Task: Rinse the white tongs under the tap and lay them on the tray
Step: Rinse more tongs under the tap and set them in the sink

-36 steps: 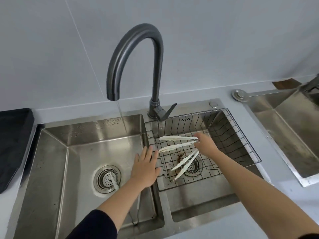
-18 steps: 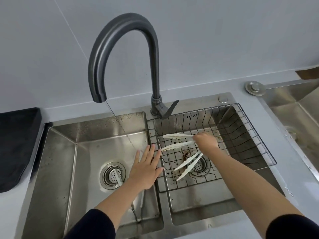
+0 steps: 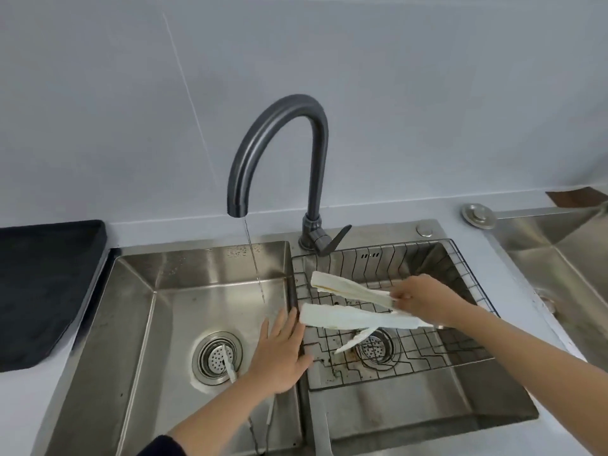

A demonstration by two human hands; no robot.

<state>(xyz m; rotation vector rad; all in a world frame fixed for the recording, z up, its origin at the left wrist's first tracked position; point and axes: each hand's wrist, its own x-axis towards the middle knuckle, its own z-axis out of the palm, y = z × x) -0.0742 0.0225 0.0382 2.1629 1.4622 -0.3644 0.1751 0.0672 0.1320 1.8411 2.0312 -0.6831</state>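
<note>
The white plastic tongs [image 3: 358,309] are being held in the air above the black wire rack tray [image 3: 473,287] that is sitting in the right basin of the stainless steel double sink [image 3: 184,274]. The two arms of the tongs are lying apart, with the broad tips pointing left toward the divider between the basins; the upper arm is showing a yellowish edge. The right hand [image 3: 424,299] is gripping the tongs at the hinge end, fingers closed around both arms. A second white utensil [image 3: 353,340] is lying on the wire tray beneath, above the right drain strainer [image 3: 375,348].

The left hand [image 3: 279,353] is resting flat, fingers extended and held close together, over the divider at the right edge of the left basin, holding nothing. Its fingertips are lying just beside the lower tip of the tongs; whether they are touching cannot be told.

The dark grey gooseneck tap [image 3: 279,153] is running a thin stream of water [image 3: 255,268] into the left basin, to the left of the tongs and not reaching them. A small white item [image 3: 229,363] is lying across the left drain strainer [image 3: 217,357].

A black mat [image 3: 42,287] is lying on the pale bench [image 3: 513,278] to the left of the sink. Another steel basin [image 3: 559,258] is standing at the right.
</note>
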